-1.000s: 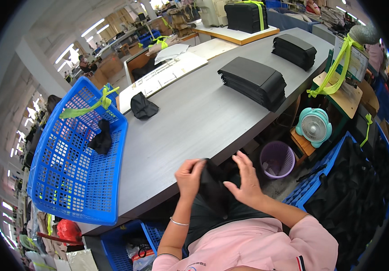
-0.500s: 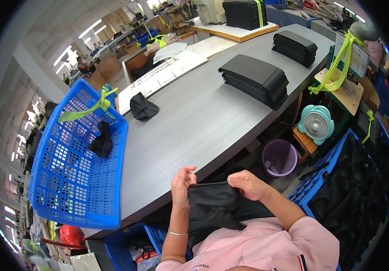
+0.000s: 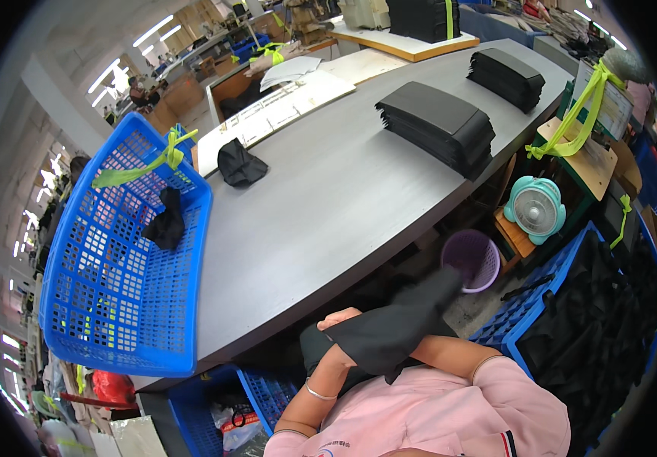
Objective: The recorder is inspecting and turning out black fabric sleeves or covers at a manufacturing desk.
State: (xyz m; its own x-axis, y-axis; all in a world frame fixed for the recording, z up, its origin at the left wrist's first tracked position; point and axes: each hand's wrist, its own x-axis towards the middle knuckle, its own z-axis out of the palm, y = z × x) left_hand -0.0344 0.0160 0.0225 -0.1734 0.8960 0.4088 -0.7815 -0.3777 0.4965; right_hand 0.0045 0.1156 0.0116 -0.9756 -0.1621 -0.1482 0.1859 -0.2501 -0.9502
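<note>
A black cloth piece (image 3: 389,331) is spread over my lap, in front of the table edge, its far right end smeared by motion. At its left edge, my left hand (image 3: 339,317) grips the cloth with bent fingers, while the fabric covers part of the palm. My right forearm (image 3: 450,355) reaches in from the right and disappears under the cloth. The right hand itself is hidden, so its fingers do not show.
On the grey table (image 3: 290,228) stand two black stacks (image 3: 435,122) and a crumpled black piece (image 3: 241,164). A blue basket (image 3: 126,282) holds another black piece. To the right are a purple bin (image 3: 471,259), a teal fan (image 3: 534,209) and a crate of black cloth (image 3: 603,327).
The black cloth, earlier stretched between both hands, has swung up and to the right. My right hand has passed from its top right corner to behind the fabric; the left has moved slightly right.
</note>
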